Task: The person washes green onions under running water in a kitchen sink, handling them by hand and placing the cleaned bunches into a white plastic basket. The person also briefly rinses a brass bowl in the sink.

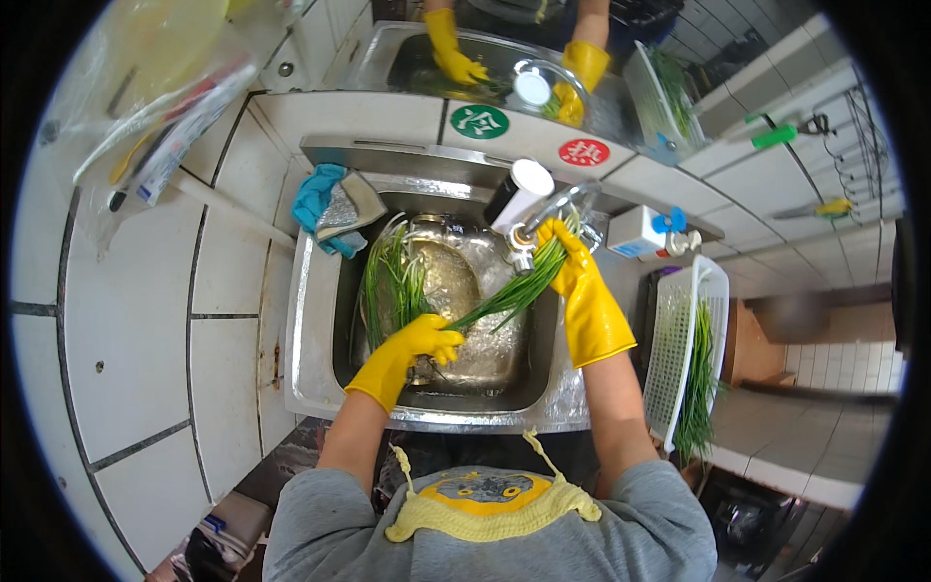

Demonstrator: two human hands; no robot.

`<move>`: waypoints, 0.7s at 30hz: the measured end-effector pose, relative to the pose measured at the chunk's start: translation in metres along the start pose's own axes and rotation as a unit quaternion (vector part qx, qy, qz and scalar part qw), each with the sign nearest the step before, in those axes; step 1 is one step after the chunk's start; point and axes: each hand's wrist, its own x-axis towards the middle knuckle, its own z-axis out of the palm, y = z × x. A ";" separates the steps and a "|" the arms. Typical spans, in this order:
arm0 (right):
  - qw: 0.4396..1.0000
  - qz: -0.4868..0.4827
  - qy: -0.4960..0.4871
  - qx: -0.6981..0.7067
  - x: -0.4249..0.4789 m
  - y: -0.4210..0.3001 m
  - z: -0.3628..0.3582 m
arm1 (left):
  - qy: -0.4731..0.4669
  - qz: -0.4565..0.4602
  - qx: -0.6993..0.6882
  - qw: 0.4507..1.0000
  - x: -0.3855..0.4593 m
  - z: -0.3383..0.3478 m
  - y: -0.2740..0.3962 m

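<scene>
Both of my hands wear yellow rubber gloves over a stainless steel sink (pixel 313 378) with water in its basin. My right hand (pixel 569 254) grips a bunch of long green stalks (pixel 520 291), like scallions or chives, by the pale end beside the faucet (pixel 524 244). The green tips slant down to my left hand (pixel 429 340), whose fingers are curled at them; whether they pinch the tips I cannot tell. More green stalks (pixel 396 284) lie in the left part of the basin. The faucet spout passes close to my right hand.
A blue cloth (pixel 320 200) and a grey scouring cloth (pixel 350 207) lie on the sink's back left corner. A white-topped cylinder (pixel 531 178) stands behind the basin. At right are a white box (pixel 634 231) and a white plastic basket (pixel 668 356) holding green stalks. A mirror-like panel rises behind.
</scene>
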 end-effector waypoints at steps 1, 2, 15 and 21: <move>0.999 -0.018 0.032 -0.015 -0.017 -0.005 0.019 | 0.022 0.023 -0.024 0.999 -0.009 -0.012 -0.007; 0.999 -0.025 0.026 -0.033 -0.034 -0.011 0.034 | 0.111 0.076 0.010 0.991 -0.022 -0.017 -0.009; 0.887 -0.341 0.040 -0.308 -0.292 -0.195 0.162 | 0.404 0.266 0.113 0.868 -0.125 -0.007 0.016; 0.809 -0.290 0.207 -0.467 -0.368 -0.265 0.147 | 0.400 0.300 0.000 0.866 -0.138 0.002 0.006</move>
